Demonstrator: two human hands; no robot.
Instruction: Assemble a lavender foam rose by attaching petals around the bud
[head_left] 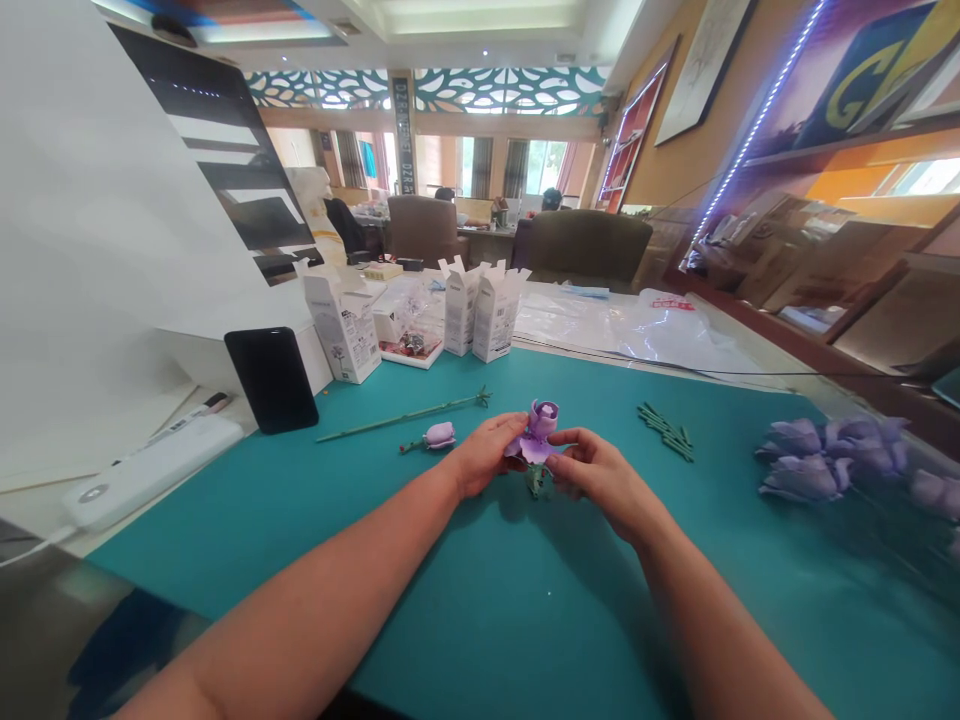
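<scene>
Together, the left hand and right hand pinch a purple flower with their fingers above a teal table; white boxes and armchairs stand behind.

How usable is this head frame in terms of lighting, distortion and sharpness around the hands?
Head view: even, bright indoor light, soft shadows under the left hand and right hand; the purple flower between them is fairly sharp. Wide-angle lens bends the edges, stretching the forearms and smearing the purple flowers at right. Windows behind are blown out; plastic sheet glares.
</scene>
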